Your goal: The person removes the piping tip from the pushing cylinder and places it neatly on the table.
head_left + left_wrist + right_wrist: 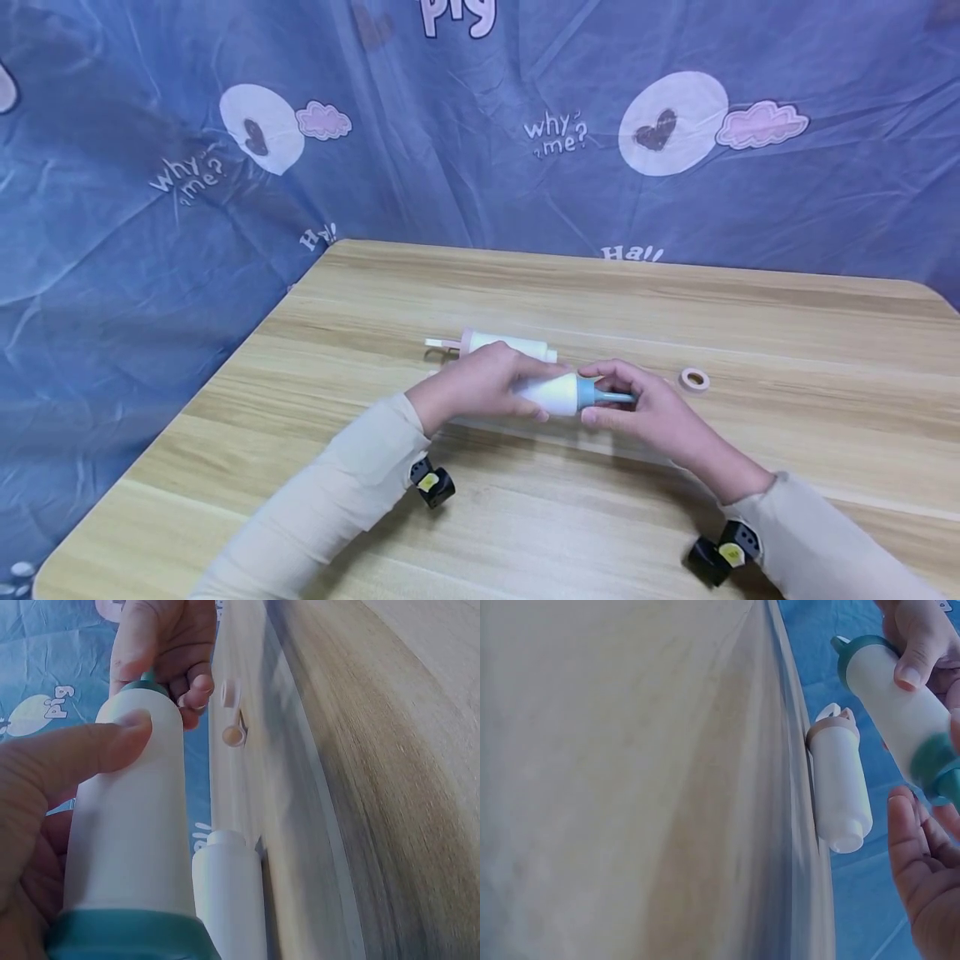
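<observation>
Left grip [487,383] wraps the white bottle [557,394], held above the counter [525,517]; whether the right grip [651,407], at its blue nozzle [613,397], pinches I cannot tell. Behind, partly hidden by the left grip, lies 1 pink-collared bottle [517,344]; 1 pale ring [684,381] lies right.

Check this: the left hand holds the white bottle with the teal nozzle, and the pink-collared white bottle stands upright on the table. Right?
Not upright: the pink-collared white bottle lies on its side on the table, as the head view shows. The left hand does hold the white bottle with the teal nozzle.
</observation>
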The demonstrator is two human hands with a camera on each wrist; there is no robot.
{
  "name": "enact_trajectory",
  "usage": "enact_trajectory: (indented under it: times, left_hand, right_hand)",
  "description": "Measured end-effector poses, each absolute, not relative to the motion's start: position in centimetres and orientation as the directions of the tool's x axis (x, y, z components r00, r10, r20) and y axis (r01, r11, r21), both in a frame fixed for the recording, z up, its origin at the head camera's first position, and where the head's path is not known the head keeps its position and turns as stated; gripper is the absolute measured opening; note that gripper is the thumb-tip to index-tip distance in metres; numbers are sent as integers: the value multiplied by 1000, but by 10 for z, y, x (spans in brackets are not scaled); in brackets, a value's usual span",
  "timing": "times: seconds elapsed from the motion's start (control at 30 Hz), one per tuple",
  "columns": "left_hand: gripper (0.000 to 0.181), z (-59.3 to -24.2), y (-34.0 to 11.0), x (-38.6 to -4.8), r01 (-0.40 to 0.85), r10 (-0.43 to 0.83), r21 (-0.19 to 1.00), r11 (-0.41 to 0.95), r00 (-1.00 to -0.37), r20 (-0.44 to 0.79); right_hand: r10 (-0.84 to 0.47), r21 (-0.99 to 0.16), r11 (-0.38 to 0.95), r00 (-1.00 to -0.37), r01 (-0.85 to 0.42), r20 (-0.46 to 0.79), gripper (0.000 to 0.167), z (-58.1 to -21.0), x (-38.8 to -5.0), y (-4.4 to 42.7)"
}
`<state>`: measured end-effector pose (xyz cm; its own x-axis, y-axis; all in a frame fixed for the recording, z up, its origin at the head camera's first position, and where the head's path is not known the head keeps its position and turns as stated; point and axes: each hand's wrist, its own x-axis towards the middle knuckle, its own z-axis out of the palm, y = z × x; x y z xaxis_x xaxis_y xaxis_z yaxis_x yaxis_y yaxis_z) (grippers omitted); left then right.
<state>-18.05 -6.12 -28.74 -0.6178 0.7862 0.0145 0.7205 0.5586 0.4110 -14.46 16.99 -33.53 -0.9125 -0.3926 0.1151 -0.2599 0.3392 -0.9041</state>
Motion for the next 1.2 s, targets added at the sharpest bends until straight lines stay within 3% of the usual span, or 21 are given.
enact_trajectory:
  times: [0.3, 0.8, 1.2]
  left_hand:
    - [56, -289, -62, -179, 742, 785, 354, 569, -618, 33]
    - [55, -290, -62, -175, 748, 785, 342, 569, -618, 46]
    - [56, -292, -65, -175, 755, 795, 350, 555, -605, 46]
  right_hand:
    - [-401, -947, 263, -914, -182, 65, 37, -335, -143, 168]
    - [-412, -963, 218, -910, -159, 57, 32, -338, -140, 167]
    - [-356, -937, 310, -933, -160, 42, 37, -342, -137, 166]
